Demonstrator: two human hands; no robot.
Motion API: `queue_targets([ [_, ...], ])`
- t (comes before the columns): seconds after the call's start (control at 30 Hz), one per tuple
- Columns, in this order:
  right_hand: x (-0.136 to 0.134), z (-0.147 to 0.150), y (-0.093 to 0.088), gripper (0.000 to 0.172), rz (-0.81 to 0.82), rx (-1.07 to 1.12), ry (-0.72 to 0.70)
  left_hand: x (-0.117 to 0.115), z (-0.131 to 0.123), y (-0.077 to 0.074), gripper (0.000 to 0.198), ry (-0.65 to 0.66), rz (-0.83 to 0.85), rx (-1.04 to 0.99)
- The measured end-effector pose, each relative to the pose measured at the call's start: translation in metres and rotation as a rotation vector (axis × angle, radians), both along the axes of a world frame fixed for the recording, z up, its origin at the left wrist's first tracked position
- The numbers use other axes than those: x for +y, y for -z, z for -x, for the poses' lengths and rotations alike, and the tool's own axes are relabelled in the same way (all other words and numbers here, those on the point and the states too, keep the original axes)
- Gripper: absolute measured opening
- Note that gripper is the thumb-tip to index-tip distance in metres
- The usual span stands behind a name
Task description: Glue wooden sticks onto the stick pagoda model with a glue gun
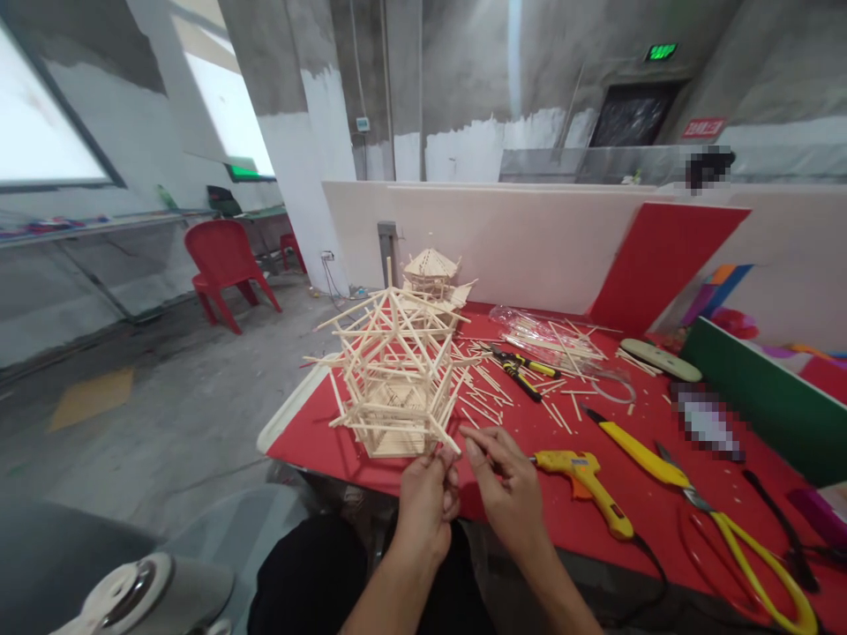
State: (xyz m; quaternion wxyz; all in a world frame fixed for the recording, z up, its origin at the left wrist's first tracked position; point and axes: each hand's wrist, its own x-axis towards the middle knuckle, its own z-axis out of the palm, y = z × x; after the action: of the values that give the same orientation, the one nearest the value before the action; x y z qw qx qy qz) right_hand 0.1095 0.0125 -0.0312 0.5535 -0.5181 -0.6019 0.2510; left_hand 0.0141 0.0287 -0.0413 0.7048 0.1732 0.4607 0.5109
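A pavilion model of thin wooden sticks (395, 414) stands at the near edge of the red-covered table, with an open lattice roof and a hexagonal base. At its near right corner, my left hand (427, 494) is closed, with the fingertips at the end of a projecting stick (445, 435). My right hand (506, 485) is just to the right of that stick end, thumb and fingers drawn together in a pinch. Whatever lies between those fingertips is too small to make out. Right of my right hand lies a yellow glue gun (582, 476).
Behind stands a second wooden pavilion (431, 273). Loose sticks (486, 388), yellow-black pliers (520, 366) and a plastic bag of sticks (549, 339) lie across the table. Further right are a yellow utility knife (641, 451), yellow-handled scissors (741, 538) and a green board (768, 397).
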Motion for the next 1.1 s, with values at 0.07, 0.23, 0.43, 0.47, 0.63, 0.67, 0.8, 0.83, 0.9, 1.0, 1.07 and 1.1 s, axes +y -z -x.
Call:
queue_targets([
  [0.07, 0.0, -0.003, 0.003, 0.024, 0.001, 0.002, 0.022, 0.01, -0.014, 0.005, 0.038, -0.052, -0.033, 0.009],
  [0.23, -0.001, -0.015, 0.009, 0.024, -0.018, -0.106, 0.108, 0.018, -0.029, 0.02, 0.027, -0.088, 0.048, -0.008],
  [0.43, -0.009, -0.031, 0.018, 0.023, 0.0, -0.236, 0.148, 0.007, -0.002, 0.003, 0.019, -0.003, 0.193, -0.434],
  [0.47, -0.01, -0.03, 0.019, 0.022, 0.015, -0.252, 0.121, 0.006, 0.0, -0.002, 0.02, -0.003, 0.184, -0.452],
  [0.63, -0.015, -0.017, 0.018, 0.021, 0.065, -0.352, 0.0, -0.001, 0.003, -0.022, 0.027, 0.024, 0.146, -0.469],
  [0.67, -0.016, -0.015, 0.017, 0.019, 0.068, -0.366, -0.012, -0.003, 0.004, -0.022, 0.027, 0.031, 0.14, -0.466],
  [0.8, -0.019, -0.009, 0.014, 0.016, 0.069, -0.34, -0.026, -0.013, 0.011, -0.018, 0.014, 0.028, 0.092, -0.387],
  [0.83, -0.02, -0.008, 0.013, 0.018, 0.068, -0.308, -0.024, -0.016, 0.014, -0.016, 0.008, 0.02, 0.074, -0.353],
  [0.9, -0.022, -0.006, 0.01, 0.019, 0.06, -0.235, -0.024, -0.02, 0.022, -0.016, 0.005, 0.03, 0.044, -0.282],
  [1.0, -0.024, -0.001, 0.005, 0.015, -0.005, -0.177, -0.018, -0.026, 0.034, -0.02, 0.017, 0.142, 0.04, -0.221],
  [1.07, -0.025, 0.002, 0.002, 0.012, -0.068, -0.178, 0.007, -0.027, 0.042, -0.024, 0.021, 0.197, 0.018, -0.218],
  [1.1, -0.026, 0.004, 0.0, 0.011, -0.102, -0.185, 0.025, -0.028, 0.045, -0.026, 0.022, 0.21, 0.0, -0.221],
])
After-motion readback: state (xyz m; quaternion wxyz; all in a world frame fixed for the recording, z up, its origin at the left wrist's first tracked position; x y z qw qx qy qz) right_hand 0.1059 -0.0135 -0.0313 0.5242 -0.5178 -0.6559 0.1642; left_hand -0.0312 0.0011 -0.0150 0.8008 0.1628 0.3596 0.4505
